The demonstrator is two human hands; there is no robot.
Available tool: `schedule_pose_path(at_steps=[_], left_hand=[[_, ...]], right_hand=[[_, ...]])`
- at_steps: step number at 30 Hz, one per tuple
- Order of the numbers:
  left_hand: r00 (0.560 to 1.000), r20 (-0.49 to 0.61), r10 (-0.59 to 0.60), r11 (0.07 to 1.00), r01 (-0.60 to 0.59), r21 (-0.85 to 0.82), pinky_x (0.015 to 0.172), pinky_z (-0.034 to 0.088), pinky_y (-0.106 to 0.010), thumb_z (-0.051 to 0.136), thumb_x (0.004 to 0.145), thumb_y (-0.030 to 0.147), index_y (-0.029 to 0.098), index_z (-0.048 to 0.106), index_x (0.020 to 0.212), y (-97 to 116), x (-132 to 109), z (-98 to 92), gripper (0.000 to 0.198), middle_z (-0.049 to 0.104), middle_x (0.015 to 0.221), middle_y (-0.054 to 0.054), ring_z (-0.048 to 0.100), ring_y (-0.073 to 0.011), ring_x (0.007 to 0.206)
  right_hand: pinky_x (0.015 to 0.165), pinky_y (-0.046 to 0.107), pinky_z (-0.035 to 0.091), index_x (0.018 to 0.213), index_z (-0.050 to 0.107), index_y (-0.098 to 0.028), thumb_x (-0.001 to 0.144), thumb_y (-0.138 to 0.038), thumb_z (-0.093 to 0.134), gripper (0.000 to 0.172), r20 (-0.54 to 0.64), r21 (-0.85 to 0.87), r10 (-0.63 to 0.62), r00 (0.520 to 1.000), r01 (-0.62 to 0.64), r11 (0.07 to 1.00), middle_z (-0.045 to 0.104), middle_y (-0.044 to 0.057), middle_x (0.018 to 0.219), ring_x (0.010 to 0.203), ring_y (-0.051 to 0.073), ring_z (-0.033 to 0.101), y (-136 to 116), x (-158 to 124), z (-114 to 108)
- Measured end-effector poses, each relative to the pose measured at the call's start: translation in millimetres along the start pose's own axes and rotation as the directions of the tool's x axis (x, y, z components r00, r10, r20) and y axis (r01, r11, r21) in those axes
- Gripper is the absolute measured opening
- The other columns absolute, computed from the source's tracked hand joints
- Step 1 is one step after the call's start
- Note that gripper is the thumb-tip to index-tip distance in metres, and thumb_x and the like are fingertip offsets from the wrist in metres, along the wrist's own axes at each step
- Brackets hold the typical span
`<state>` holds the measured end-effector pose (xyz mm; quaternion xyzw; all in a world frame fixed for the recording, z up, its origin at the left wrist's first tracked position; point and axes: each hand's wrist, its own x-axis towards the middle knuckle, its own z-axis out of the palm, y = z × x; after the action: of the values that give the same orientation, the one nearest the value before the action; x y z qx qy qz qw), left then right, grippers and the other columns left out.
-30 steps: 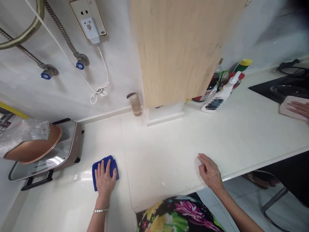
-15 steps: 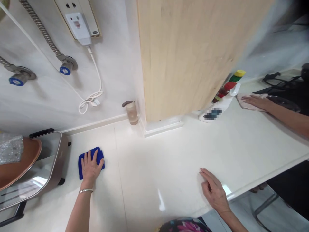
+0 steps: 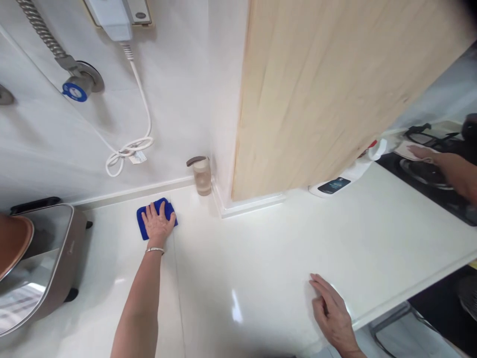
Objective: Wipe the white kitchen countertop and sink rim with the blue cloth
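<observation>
My left hand [image 3: 157, 227] lies flat with spread fingers on a folded blue cloth [image 3: 142, 228], pressing it to the white countertop [image 3: 242, 258] near the back wall. A bracelet circles that wrist. My right hand [image 3: 333, 315] rests at the counter's front edge, fingers loosely bent and index finger stretched out, with nothing visible in it. Between the cloth and the wall corner stands a small clear container with a brown handle or lid [image 3: 202, 176].
An electric cooker [image 3: 69, 248] with a copper-coloured pan stands left. A wooden cabinet [image 3: 316, 89] overhangs the corner; a white bottle [image 3: 335, 185] stands beneath it. Another person's hand [image 3: 428, 153] holds a pale cloth over the black stove [image 3: 450, 199]. A tied white cord [image 3: 136, 146] hangs on the wall.
My left hand has slid the blue cloth away from me and to the right, towards the wall. The other person's hand has moved onto the stove. The view has shifted; my right hand stays by the edge.
</observation>
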<state>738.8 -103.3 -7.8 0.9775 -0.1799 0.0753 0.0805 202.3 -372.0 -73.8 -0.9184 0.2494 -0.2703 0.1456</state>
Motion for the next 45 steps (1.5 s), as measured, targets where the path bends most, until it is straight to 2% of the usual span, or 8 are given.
schedule_pose_path(at_steps=[6, 12, 19, 24, 30, 35, 40, 45], left_hand=[[0.999, 0.04, 0.011, 0.999, -0.009, -0.035, 0.121, 0.015, -0.061, 0.043, 0.091, 0.048, 0.014, 0.041, 0.15, 39, 11, 4.2, 0.068, 0.027, 0.162, -0.022, 0.02, -0.0408, 0.151], [0.984, 0.032, 0.174, 0.981, -0.17, -0.09, 0.12, 0.014, -0.065, 0.044, 0.09, 0.046, 0.017, 0.04, 0.151, 83, -17, 7.8, 0.067, 0.027, 0.164, -0.018, 0.019, -0.0403, 0.151], [0.943, 0.057, 0.329, 0.939, -0.32, -0.123, 0.123, 0.014, -0.059, 0.048, 0.091, 0.045, 0.018, 0.041, 0.15, 132, -68, 5.5, 0.066, 0.031, 0.162, -0.017, 0.023, -0.0377, 0.151], [0.933, 0.021, 0.358, 0.93, -0.355, -0.093, 0.123, 0.015, -0.059, 0.046, 0.092, 0.046, 0.016, 0.044, 0.149, 135, -106, -1.2, 0.064, 0.034, 0.16, -0.02, 0.026, -0.0378, 0.15], [0.895, -0.009, 0.445, 0.893, -0.445, -0.072, 0.122, 0.022, -0.059, 0.048, 0.091, 0.043, 0.019, 0.045, 0.149, 141, -168, -7.9, 0.062, 0.038, 0.159, -0.017, 0.028, -0.0363, 0.149], [0.84, -0.009, 0.542, 0.833, -0.539, -0.123, 0.123, 0.021, -0.059, 0.052, 0.089, 0.039, 0.023, 0.044, 0.149, 158, -227, -7.4, 0.063, 0.033, 0.162, -0.015, 0.026, -0.0358, 0.15], [0.76, -0.032, 0.649, 0.739, -0.64, -0.21, 0.123, 0.022, -0.061, 0.058, 0.086, 0.041, 0.029, 0.032, 0.154, 180, -283, -2.6, 0.074, 0.023, 0.166, -0.012, 0.018, -0.0352, 0.153], [0.703, -0.007, 0.711, 0.678, -0.688, -0.26, 0.123, 0.024, -0.063, 0.055, 0.087, 0.048, 0.028, 0.025, 0.157, 206, -319, -5.9, 0.079, 0.015, 0.167, -0.014, 0.014, -0.0367, 0.153]], right_hand=[[0.107, 0.053, 0.049, 0.137, 0.05, -0.024, 0.091, -0.019, 0.044, 0.046, -0.002, 0.006, -0.003, 1.0, 0.003, 1.0, 0.058, 0.01, 0.138, 0.129, 0.027, 0.055, -1, 1, 0], [0.108, 0.055, 0.049, 0.137, 0.049, -0.026, 0.09, -0.018, 0.045, 0.047, -0.017, 0.019, -0.001, 1.0, 0.001, 1.0, 0.058, 0.009, 0.139, 0.129, 0.028, 0.055, -2, 3, 2], [0.107, 0.052, 0.05, 0.136, 0.05, -0.025, 0.09, -0.016, 0.045, 0.047, -0.081, 0.041, -0.033, 0.996, 0.036, 0.999, 0.058, 0.008, 0.138, 0.127, 0.026, 0.056, -1, 3, 7], [0.106, 0.05, 0.051, 0.135, 0.051, -0.024, 0.09, -0.013, 0.045, 0.047, -0.132, 0.039, -0.056, 0.99, 0.062, 0.997, 0.059, 0.008, 0.137, 0.128, 0.024, 0.055, -2, 6, 9], [0.107, 0.051, 0.051, 0.133, 0.053, -0.024, 0.088, -0.011, 0.043, 0.047, -0.167, 0.065, -0.042, 0.985, 0.054, 0.996, 0.06, 0.008, 0.136, 0.128, 0.024, 0.055, -5, 11, 10], [0.107, 0.053, 0.051, 0.131, 0.056, -0.023, 0.086, -0.011, 0.042, 0.049, -0.178, 0.103, -0.033, 0.983, 0.052, 0.993, 0.061, 0.008, 0.134, 0.127, 0.024, 0.056, -5, 13, 9], [0.108, 0.052, 0.05, 0.131, 0.056, -0.024, 0.087, -0.012, 0.042, 0.048, -0.18, 0.123, -0.026, 0.983, 0.049, 0.991, 0.062, 0.008, 0.134, 0.128, 0.024, 0.055, -5, 13, 10], [0.108, 0.05, 0.05, 0.133, 0.054, -0.023, 0.091, -0.014, 0.04, 0.045, -0.183, 0.139, 0.0, 0.983, 0.026, 0.99, 0.062, 0.008, 0.133, 0.128, 0.023, 0.055, -5, 11, 10]])
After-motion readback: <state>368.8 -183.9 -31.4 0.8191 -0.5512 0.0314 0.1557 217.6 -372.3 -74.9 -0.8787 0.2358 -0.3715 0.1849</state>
